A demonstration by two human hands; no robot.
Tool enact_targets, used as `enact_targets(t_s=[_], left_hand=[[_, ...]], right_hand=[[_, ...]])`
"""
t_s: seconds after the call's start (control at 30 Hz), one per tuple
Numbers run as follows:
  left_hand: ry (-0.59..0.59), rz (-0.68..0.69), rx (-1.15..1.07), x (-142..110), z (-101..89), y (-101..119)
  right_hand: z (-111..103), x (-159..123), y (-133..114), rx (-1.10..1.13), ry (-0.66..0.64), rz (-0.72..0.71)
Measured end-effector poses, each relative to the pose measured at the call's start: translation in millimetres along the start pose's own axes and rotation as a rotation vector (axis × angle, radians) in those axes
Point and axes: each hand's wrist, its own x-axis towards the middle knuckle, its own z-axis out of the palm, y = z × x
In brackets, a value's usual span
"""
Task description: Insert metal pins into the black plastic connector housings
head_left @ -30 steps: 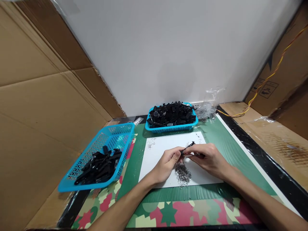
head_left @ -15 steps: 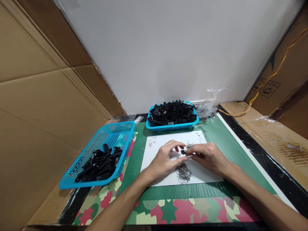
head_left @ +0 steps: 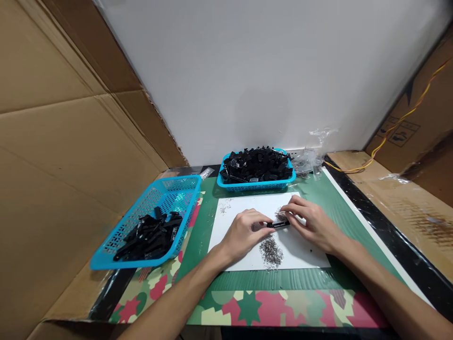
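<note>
I have the left hand (head_left: 243, 232) pinching one end of a slim black plastic part (head_left: 280, 225) between thumb and fingers, with the part reaching across toward the right hand (head_left: 312, 224). That part sits above the white sheet (head_left: 300, 256), between the two small metal piles; I can't tell whether its free end touches the sheet. My right hand has its thumb and fingertips bent down at the far metal pile (head_left: 281, 216), just beyond the part. A thin bright sliver (head_left: 280, 212) shows by those fingertips, too small for me to say whether they grip it. Nearer to me, the near metal pile (head_left: 271, 253) lies loose on the sheet, and a sparse scatter of tiny pieces (head_left: 225, 206) is by its far left corner. The sheet lies on a green mat (head_left: 339, 208). Beyond it I see the far blue basket (head_left: 256, 188), heaped with black plastic pieces (head_left: 256, 165), and a clear plastic bag (head_left: 307, 161) just to its right. Over on the left, the left blue basket (head_left: 136, 263) holds a lower pile of elongated black parts (head_left: 151, 238).
</note>
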Motion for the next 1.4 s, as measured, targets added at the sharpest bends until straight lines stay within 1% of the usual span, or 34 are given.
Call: enact_targets(t_s=[0.13,0.2,0.3,0.37,0.47,0.53,0.6,0.73,0.9,1.2,1.3,1.4], left_hand=[[-0.046,0.03,0.009,-0.3,-0.2,0.9],[-0.059,0.022,-0.007,-0.5,-0.4,1.6],[-0.058,-0.018,-0.044,-0.7,0.2,1.8],[-0.051,-0.04,-0.065,-0.6,1.1,1.1],[-0.046,-0.043,-0.08,-0.4,2.8,-0.8],[-0.041,-0.032,-0.078,-0.5,3.9,-2.5],[-0.03,-0.021,-0.075,-0.9,5.0,-4.0],[-0.004,-0.016,-0.065,-1.3,6.9,-5.2],[0.003,-0.026,-0.057,0.1,8.0,-2.8],[-0.013,0.006,-0.036,1.3,9.2,-3.4],[-0.019,-0.002,-0.04,1.0,8.5,-4.1],[-0.035,-0.011,-0.07,0.5,6.9,-3.2]], right_hand=[[4.0,0.9,5.2,-0.078,0.126,-0.059],[6.7,-0.1,4.9,-0.072,0.199,-0.045],[10.2,-2.2,-1.3,0.046,0.321,0.04],[12.4,-2.7,-8.5,0.189,0.353,0.145],[16.4,-1.1,-20.0,0.423,0.319,0.308],[19.9,0.5,-25.4,0.521,0.294,0.366],[23.5,1.6,-28.3,0.553,0.277,0.395],[29.2,1.6,-29.4,0.519,0.292,0.424],[31.9,0.3,-31.3,0.44,0.304,0.416],[30.1,3.8,-37.7,0.197,0.252,0.326],[33.9,2.0,-38.2,0.186,0.242,0.309],[36.6,-1.2,-38.6,0.255,0.254,0.296]])
